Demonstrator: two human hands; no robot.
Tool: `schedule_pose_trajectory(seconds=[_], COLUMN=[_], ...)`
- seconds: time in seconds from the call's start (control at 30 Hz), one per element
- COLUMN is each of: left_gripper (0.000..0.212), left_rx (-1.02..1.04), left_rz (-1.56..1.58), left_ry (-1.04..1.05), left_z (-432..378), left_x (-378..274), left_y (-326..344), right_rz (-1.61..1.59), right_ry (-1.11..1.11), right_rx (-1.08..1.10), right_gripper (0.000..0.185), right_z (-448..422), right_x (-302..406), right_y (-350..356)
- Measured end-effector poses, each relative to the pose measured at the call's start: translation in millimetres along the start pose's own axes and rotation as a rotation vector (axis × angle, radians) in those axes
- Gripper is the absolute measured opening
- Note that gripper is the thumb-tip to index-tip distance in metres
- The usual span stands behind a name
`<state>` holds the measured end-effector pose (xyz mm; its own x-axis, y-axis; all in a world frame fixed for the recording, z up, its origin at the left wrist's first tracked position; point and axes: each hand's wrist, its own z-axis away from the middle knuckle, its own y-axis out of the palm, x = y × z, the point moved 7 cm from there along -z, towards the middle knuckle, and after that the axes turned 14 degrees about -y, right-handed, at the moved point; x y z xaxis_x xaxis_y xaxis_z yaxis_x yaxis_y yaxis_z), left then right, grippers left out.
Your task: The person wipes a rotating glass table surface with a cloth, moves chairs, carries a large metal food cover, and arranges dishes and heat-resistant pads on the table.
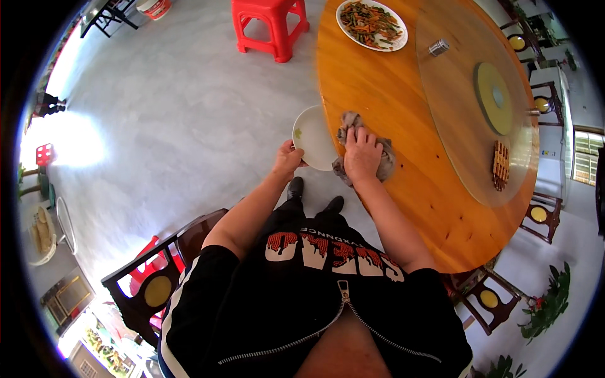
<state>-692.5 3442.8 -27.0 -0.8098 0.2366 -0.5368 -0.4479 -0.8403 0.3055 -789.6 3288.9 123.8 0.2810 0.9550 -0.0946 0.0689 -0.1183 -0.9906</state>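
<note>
My left hand grips the rim of a white plate with a small green leaf print. The plate is held at the edge of a round wooden table, its right side tucked below the tabletop's edge and hidden. Under my right hand a crumpled grey-brown cloth is pressed on the tabletop, partly hanging over the edge. Farther along the table stands an oval white plate of cooked food in orange and green strips.
On the table lies a glass turntable bearing a shaker-like metal-topped jar, a yellow-green disc and a woven brown item. A red plastic stool stands ahead. Dark wooden chairs are behind left and around the table.
</note>
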Motion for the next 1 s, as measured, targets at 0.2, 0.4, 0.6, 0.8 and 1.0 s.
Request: schedule_pose_trajectory(seconds=[0.2, 0.4, 0.6, 0.8, 1.0], left_gripper=[0.033, 0.033, 0.038, 0.041, 0.042], left_rx=[-0.062, -0.058, -0.078, -0.097, -0.063], left_rz=[-0.055, -0.025, -0.052, 0.008, 0.022], left_ry=[-0.007, -0.004, -0.024, 0.008, 0.04], left_z=[9, 12, 4, -5, -9], left_x=[-7, -9, -7, -11, -24], left_y=[0, -2, -6, -17, -19], right_rz=[-0.164, -0.141, -0.163, -0.144, -0.013], right_ry=[-0.249, 0.104, 0.609, 0.614, 0.156], right_rx=[-0.234, -0.265, 0.255, 0.321, 0.143], right_gripper=[0.04, 0.041, 0.046, 0.046, 0.044], right_z=[-4, 25, 71, 21, -65], right_x=[13, -53, -142, -143, -113], right_y=[-24, -35, 3, 15, 30])
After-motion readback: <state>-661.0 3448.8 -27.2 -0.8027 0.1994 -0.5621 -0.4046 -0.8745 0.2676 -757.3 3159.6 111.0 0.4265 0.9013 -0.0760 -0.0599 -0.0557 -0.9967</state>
